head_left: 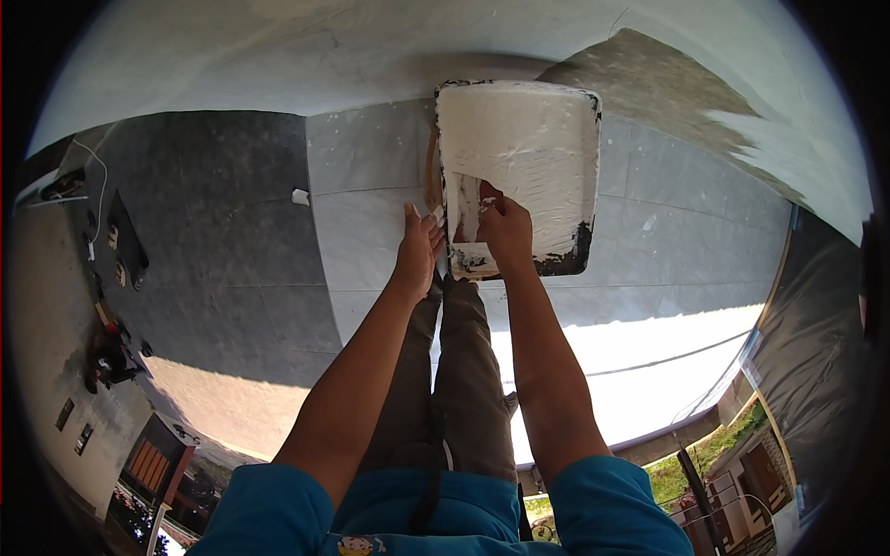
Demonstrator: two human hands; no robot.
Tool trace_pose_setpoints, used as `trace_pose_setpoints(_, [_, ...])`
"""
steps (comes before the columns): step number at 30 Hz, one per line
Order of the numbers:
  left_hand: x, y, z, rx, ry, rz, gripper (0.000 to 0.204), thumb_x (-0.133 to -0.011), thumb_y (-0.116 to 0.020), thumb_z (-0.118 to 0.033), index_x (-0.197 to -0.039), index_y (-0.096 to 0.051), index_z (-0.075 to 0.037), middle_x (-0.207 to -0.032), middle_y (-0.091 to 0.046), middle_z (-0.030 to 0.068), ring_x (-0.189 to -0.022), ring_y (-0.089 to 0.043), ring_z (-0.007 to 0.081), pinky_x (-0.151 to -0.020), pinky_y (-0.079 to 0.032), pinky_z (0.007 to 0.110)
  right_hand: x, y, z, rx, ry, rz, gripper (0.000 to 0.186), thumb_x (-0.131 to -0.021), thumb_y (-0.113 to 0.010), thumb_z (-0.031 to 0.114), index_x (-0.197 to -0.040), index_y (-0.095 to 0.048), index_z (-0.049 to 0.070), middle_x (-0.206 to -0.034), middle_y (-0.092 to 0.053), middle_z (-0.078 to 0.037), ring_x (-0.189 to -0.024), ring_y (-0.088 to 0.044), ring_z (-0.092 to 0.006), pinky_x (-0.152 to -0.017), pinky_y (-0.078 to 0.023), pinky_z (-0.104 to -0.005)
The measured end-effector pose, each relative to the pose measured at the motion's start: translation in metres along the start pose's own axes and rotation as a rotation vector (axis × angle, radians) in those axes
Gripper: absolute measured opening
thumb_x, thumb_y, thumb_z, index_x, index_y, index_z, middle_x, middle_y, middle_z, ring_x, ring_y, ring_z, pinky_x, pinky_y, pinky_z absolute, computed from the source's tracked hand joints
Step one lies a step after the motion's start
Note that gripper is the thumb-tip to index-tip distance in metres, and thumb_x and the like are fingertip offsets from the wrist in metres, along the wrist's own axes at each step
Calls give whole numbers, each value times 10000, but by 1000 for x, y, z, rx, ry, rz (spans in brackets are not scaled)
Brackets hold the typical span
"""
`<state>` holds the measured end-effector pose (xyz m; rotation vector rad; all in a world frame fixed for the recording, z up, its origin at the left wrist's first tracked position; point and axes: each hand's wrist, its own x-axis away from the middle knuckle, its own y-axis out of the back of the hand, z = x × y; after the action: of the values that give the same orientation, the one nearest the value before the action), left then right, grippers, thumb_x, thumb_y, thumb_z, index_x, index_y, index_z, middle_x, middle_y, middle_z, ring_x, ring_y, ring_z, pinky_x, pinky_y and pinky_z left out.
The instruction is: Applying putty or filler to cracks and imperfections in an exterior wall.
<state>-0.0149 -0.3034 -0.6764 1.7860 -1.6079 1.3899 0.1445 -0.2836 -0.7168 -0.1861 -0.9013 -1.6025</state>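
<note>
A large black paint tray [519, 120], thickly coated with white paint or filler, is in front of me, its long side pointing away. Over its near left part, my right hand [508, 232] is closed around a reddish-brown scraper [489, 192] smeared with white. The scraper's lower part lies against the coated surface, and my fingers hide some of it. Beside the tray's left edge is my left hand [422, 246], thumb raised and apart from the fingers. Its fingertips reach the rim, with white on or near them; whether they press on it I cannot tell.
A wall [324, 56] with a bare grey patch [649, 79] rises ahead. Grey floor tiles [371, 157] meet a darker floor strip [222, 204] on the left, where a small white piece [299, 196] lies. Dark sheeting [816, 343] hangs at the right. A brown strip [431, 167] shows beside the tray.
</note>
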Motion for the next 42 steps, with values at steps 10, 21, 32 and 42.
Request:
trace_pose_setpoints(10, [-11, 15, 8, 24, -4, 26, 1138, -910, -220, -827, -1527, -141, 126, -1611, -222, 241, -1507, -207, 320, -1236, -118, 406, 7, 10, 6, -326, -104, 1, 253, -834, -629, 153, -955, -700, -57, -762, -700, -115, -678, -637, -160, -658, -513, -339])
trace_pose_setpoints(21, [-15, 20, 13, 47, -11, 26, 1124, -912, -217, -826, -1522, -191, 118, -1601, -257, 235, -1499, -231, 322, -1235, -125, 405, 10, 27, 12, -611, -157, 21, 227, -859, -618, 95, -1004, -696, -62, -845, -701, -71, -754, -629, -129, -708, -513, -293])
trace_pose_setpoints(32, [-10, 14, 9, 30, -11, 10, 1123, -915, -213, -822, -1524, -173, 121, -1606, -244, 239, -1503, -215, 333, -1233, -130, 413, 14, 38, 17, -179, 48, -131, 235, -885, -643, 167, -1011, -704, -21, -757, -694, -88, -678, -624, -154, -660, -500, -330])
trace_pose_setpoints(42, [-15, 21, 11, -18, -42, 87, 1124, -926, -223, -809, -1520, -133, 140, -1601, -244, 241, -1496, -234, 317, -1227, -153, 413, 47, -13, 48, 113, 296, -15, 213, -899, -568, 153, -962, -689, -12, -902, -670, -253, -836, -652, -442, -729, -517, -492])
